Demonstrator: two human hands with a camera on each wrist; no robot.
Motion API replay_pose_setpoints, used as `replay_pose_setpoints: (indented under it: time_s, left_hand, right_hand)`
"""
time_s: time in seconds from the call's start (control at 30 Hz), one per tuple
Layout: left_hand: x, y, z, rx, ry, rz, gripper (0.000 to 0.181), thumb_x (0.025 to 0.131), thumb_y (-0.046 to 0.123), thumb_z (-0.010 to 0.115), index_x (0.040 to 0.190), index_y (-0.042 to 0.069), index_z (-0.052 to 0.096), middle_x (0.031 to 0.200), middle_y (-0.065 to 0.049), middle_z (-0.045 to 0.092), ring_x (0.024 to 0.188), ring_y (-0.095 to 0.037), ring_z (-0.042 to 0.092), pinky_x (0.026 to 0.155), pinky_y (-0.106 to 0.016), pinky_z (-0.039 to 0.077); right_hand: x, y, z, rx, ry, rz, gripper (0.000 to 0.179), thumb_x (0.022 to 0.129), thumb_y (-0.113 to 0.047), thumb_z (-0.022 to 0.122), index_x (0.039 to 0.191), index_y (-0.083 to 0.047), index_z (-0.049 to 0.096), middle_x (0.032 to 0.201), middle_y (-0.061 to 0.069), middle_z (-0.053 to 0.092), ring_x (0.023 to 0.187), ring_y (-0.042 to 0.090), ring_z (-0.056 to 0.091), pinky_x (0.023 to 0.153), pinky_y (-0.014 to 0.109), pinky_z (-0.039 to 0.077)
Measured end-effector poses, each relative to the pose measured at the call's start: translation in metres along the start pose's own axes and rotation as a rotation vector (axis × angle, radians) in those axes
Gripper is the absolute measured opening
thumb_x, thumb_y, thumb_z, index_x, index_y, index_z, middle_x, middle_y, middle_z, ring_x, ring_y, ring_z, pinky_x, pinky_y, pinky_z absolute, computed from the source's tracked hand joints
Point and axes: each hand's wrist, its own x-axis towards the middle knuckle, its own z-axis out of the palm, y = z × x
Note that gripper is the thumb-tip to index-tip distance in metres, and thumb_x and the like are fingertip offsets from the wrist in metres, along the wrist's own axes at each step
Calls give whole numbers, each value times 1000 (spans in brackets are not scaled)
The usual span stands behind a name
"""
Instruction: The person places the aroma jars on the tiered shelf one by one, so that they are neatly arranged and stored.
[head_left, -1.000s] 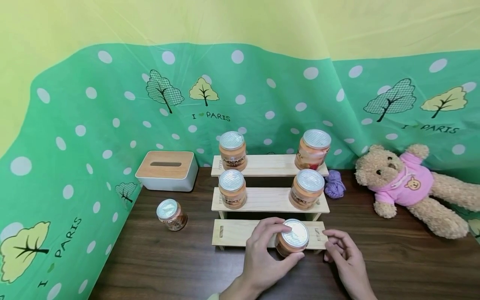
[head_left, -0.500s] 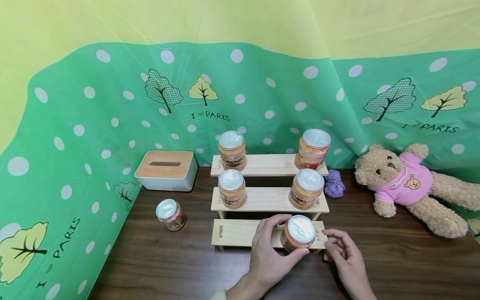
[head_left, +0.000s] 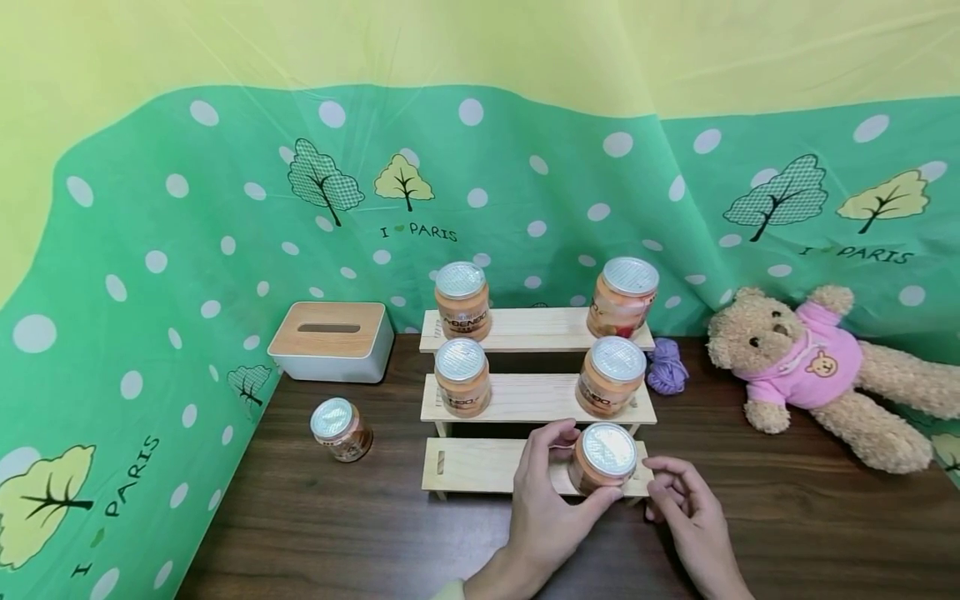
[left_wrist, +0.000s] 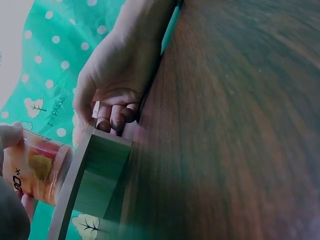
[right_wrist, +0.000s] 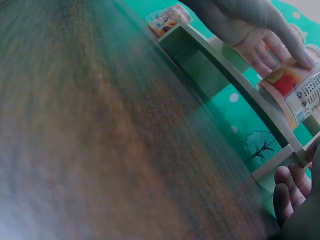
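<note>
My left hand (head_left: pixel 551 508) holds an orange-labelled jar (head_left: pixel 604 467) with a silvery lid, thumb in front and fingers behind. The jar stands upright at the right part of the lowest wooden shelf (head_left: pixel 476 467); in the left wrist view its base (left_wrist: pixel 59 185) meets the board. My right hand (head_left: pixel 693 517) is at that shelf's right end, thumb and curled fingers gripping the board's edge. In the right wrist view its curled fingers (right_wrist: pixel 286 187) are beside the shelf's end. Two similar jars (head_left: pixel 462 387) stand on the middle tier, one at each end.
Two more jars (head_left: pixel 462 304) stand on the top tier. Another jar (head_left: pixel 342 430) is on the dark wooden table at left, before a tissue box (head_left: pixel 330 342). Purple yarn (head_left: pixel 667 367) and a teddy bear (head_left: pixel 802 358) lie on the right. Patterned cloth hangs behind.
The left hand has moved the jar rightward along the lowest shelf, toward its right end. My right hand has stayed at the shelf end.
</note>
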Motion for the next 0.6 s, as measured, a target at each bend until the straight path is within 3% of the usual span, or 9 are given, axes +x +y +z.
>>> replay_pose_setpoints:
  time_s: [0.2, 0.6]
  left_hand:
    - [2, 4, 2, -41, -13, -114, 84, 79, 14, 103, 148, 15, 56, 133, -4, 63, 124, -16, 64, 105, -35, 62]
    - [5, 5, 6, -106, -13, -152, 76, 80, 11, 102, 143, 9, 59, 132, -6, 65, 124, -17, 66, 105, -35, 62]
  right_hand:
    - [0, 0, 0, 7, -2, -8, 20, 107, 16, 57, 126, 15, 61, 83, 6, 65, 64, 14, 61, 59, 23, 54]
    - [1, 3, 0, 52, -4, -30, 22, 106, 19, 56, 126, 13, 63, 83, 8, 65, 64, 13, 62, 58, 24, 54]
